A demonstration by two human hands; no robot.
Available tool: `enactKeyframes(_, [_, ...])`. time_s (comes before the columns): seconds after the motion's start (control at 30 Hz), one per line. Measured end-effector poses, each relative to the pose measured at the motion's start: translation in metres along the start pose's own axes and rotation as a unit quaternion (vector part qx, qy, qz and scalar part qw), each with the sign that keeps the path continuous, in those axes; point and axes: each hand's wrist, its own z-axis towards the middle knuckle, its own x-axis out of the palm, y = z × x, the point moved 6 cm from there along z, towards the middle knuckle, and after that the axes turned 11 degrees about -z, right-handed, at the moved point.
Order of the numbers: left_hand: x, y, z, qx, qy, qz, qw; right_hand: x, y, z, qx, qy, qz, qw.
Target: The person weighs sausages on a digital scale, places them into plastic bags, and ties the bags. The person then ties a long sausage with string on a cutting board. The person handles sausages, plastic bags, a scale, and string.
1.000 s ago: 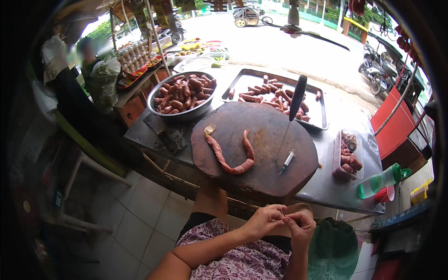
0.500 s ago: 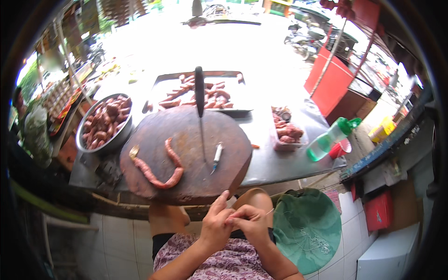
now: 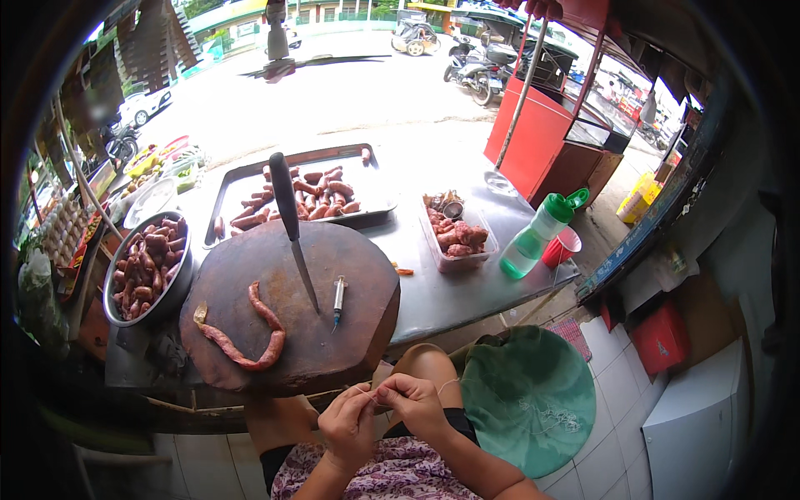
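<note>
My left hand (image 3: 350, 425) and my right hand (image 3: 408, 404) meet above my lap, both pinching a thin white string (image 3: 447, 385) that trails toward a green cloth-covered round object (image 3: 525, 400) with loose strands on it. Beyond them, a curved raw sausage (image 3: 267, 333) lies on a thick wooden chopping block (image 3: 225, 267). A knife (image 3: 292, 208) stands upright in the block, tip down, beside a syringe with a needle (image 3: 339, 300) lying flat.
A metal bowl (image 3: 112, 308) and tray (image 3: 371, 217) hold sausages; a container of meat (image 3: 458, 246), green bottle (image 3: 533, 237) and red cup (image 3: 562, 248) share the steel table (image 3: 450, 308). Around are egg trays (image 3: 67, 233), a white box (image 3: 692, 417), a red cart (image 3: 533, 142) and parked motorcycles (image 3: 483, 79).
The view has swung right. My left hand's extended finger from half a second earlier is bent in now, and both hands still work at the string, slightly apart from each other at the fingertips.
</note>
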Motion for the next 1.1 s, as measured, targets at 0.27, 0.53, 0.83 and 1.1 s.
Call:
enactKeyframes(0.27, [0.010, 0.044, -0.016, -0.292, -0.018, -0.426, 0.856, 0.000, 0.012, -0.005, -0.052, -0.040, -0.174, 0.982])
enactKeyframes(0.53, [0.012, 0.046, -0.021, -0.322, -0.005, -0.483, 0.814, 0.011, 0.055, -0.020, -0.285, -0.078, -0.343, 0.892])
enactKeyframes(0.83, [0.003, 0.002, -0.010, 0.021, 0.068, -0.059, 0.996, 0.002, 0.004, 0.008, -0.062, -0.056, -0.287, 0.954])
enactKeyframes(1.1, [-0.035, 0.046, 0.014, -0.240, -0.029, -0.249, 0.938, 0.013, 0.040, -0.013, -0.163, 0.238, 0.025, 0.957])
